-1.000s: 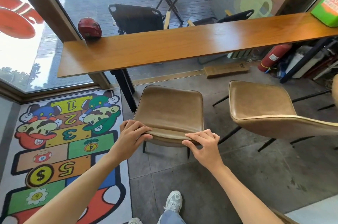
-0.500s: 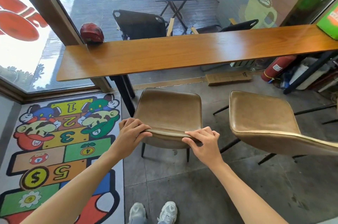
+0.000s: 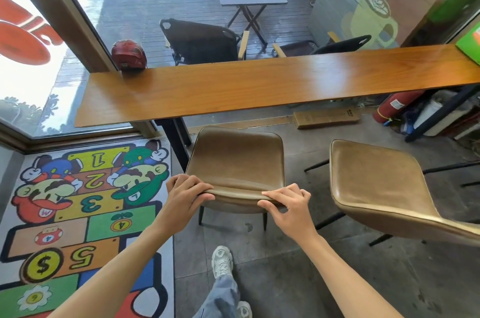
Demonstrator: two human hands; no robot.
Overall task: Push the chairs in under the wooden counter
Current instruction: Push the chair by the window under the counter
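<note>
A long wooden counter (image 3: 259, 89) runs across the middle of the view on black legs. Just in front of it stands a tan leather chair (image 3: 236, 159), its seat's front edge at the counter's near edge. My left hand (image 3: 185, 191) grips the left end of its backrest top, and my right hand (image 3: 288, 203) grips the right end. A second tan chair (image 3: 376, 182) stands to the right, farther out from the counter and turned at an angle.
A black counter leg (image 3: 176, 143) stands just left of the held chair. A colourful hopscotch rug (image 3: 78, 213) covers the floor at left. A red helmet (image 3: 128, 55) sits on the counter's left end. A fire extinguisher (image 3: 397, 105), a cardboard box (image 3: 327, 117) and clutter lie under the counter's right part.
The held chair has slid forward toward the counter with both hands still on its backrest. I have stepped forward after it, and the counter now looks closer.
</note>
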